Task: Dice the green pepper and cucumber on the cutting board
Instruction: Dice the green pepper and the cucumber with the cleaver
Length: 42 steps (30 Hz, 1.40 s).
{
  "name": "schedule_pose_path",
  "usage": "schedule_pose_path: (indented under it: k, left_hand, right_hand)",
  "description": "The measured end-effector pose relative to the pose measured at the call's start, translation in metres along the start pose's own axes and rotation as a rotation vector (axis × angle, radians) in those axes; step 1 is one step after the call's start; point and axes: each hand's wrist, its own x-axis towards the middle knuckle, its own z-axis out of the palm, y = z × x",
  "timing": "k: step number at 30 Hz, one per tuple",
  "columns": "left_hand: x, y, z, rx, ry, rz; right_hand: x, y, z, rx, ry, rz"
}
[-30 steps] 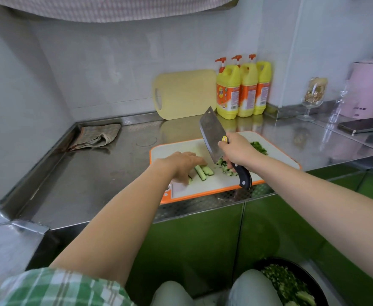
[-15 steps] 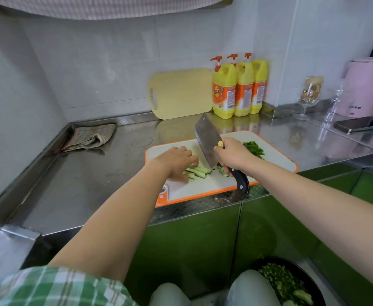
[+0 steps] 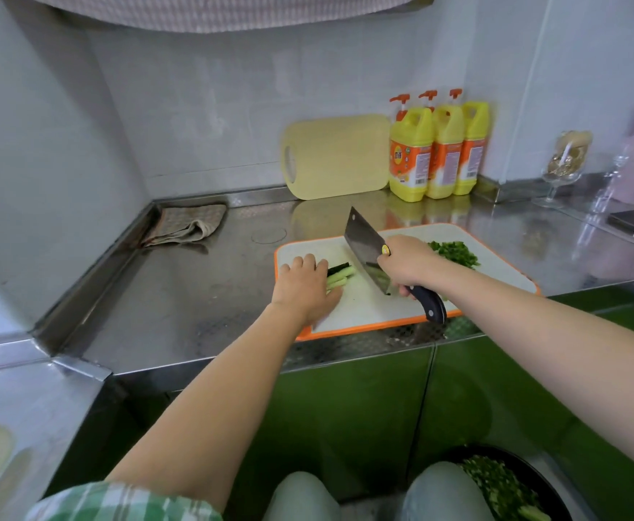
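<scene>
L fingers (image 3: pixel 309 262) lie lightly bent over the cucumber strips (image 3: pixel 341 275), pressing them down, not wrapped round. We read this as bunching them so one stroke cuts all crosswise. L hand (image 3: pixel 304 287) sits at the left of the cutting board (image 3: pixel 364 314). R hand (image 3: pixel 407 263) grips the cleaver (image 3: pixel 364 244) tight, choked up by the blade for control. Blade tilted, just right of the strips; board contact unclear. Diced pepper (image 3: pixel 454 251) heaped far right, prob. out of the knife's way.
</scene>
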Motion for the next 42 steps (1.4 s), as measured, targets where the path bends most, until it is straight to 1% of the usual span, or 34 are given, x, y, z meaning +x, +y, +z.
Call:
schedule_pose_path:
  k: [3,7,13,15,18,20,22,24,26,28,30,32,35,38,40,42]
  left_hand:
    - [-0.003,0.001,0.005,-0.073,-0.033,0.014]
    - [-0.001,-0.002,0.009,-0.204,-0.165,0.024]
    - [0.008,-0.003,0.007,-0.190,-0.155,0.050]
    - [0.009,0.000,0.008,-0.204,-0.200,0.092]
    - [0.007,-0.001,0.005,-0.153,-0.165,0.150]
    - [0.001,-0.003,0.003,-0.163,-0.109,0.129]
    - [-0.006,-0.003,0.004,-0.250,-0.072,0.066]
    - [-0.009,-0.001,0.005,-0.304,-0.132,0.044]
    - [-0.009,0.001,0.006,-0.295,-0.201,0.066]
    - [-0.007,0.001,0.007,-0.289,-0.166,0.047]
    - [-0.007,0.003,0.008,-0.285,-0.123,-0.051]
    - [-0.006,0.005,0.009,-0.315,-0.149,-0.113]
    - [-0.004,0.005,0.011,-0.363,-0.185,-0.049]
    - [-0.003,0.003,0.009,-0.362,-0.196,-0.020]
    - [-0.004,0.003,0.008,-0.315,-0.200,-0.019]
    - [-0.005,0.004,0.005,-0.278,-0.145,-0.027]
  right_hand:
    - [-0.003,-0.001,0.003,-0.019,-0.056,0.024]
    - [-0.007,-0.003,0.004,-0.011,-0.066,0.044]
    - [-0.005,0.004,0.000,0.022,-0.027,0.023]
    - [-0.004,0.005,0.001,0.017,0.013,-0.013]
    - [-0.003,0.005,0.002,0.022,0.024,-0.017]
    - [-0.002,0.004,0.002,0.044,-0.013,0.029]
    - [-0.001,0.002,0.001,0.033,-0.060,0.069]
    - [0.000,0.002,0.000,0.026,-0.069,0.055]
    - [0.000,0.002,0.001,0.014,-0.071,0.038]
    - [0.000,0.004,0.002,0.016,-0.061,0.022]
    - [-0.003,0.004,0.002,0.007,-0.048,0.020]
    - [-0.005,0.004,0.001,-0.021,-0.016,0.011]
    - [-0.012,-0.001,0.001,-0.110,-0.056,0.027]
    - [-0.016,-0.004,0.002,-0.129,-0.110,0.049]
    - [-0.015,-0.004,0.000,-0.167,-0.107,0.044]
    - [-0.010,-0.002,-0.005,-0.176,-0.072,0.048]
